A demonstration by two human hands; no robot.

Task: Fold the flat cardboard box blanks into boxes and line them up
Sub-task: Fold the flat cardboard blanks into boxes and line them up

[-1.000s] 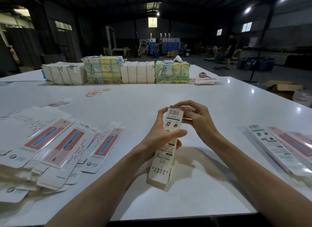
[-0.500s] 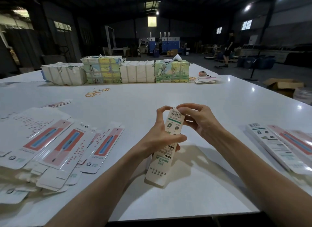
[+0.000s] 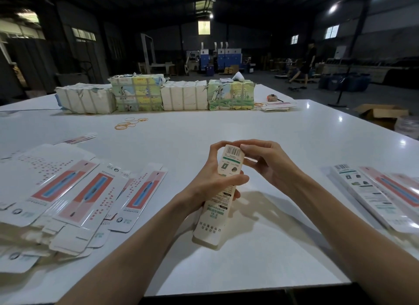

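Note:
A long narrow white box (image 3: 216, 216) with a barcode at its top end is held tilted above the table, its lower end toward me. My left hand (image 3: 210, 182) grips its middle, thumb across the printed face. My right hand (image 3: 265, 161) pinches the top end at the barcode, fingers curled over the end flap. A spread pile of flat box blanks (image 3: 68, 195) with red and blue print lies at the left. Folded boxes (image 3: 381, 195) lie side by side at the right edge.
The white table (image 3: 204, 127) carries a row of wrapped bundles (image 3: 156, 93) at the back, yellow rubber bands (image 3: 129, 123) in front of them, and a small stack of blanks (image 3: 276, 106) at the back right. A cardboard carton (image 3: 381, 114) and a person stand beyond the table.
My right hand's fingers have closed further over the top end of the box. The box has shifted slightly; my left hand keeps its grip.

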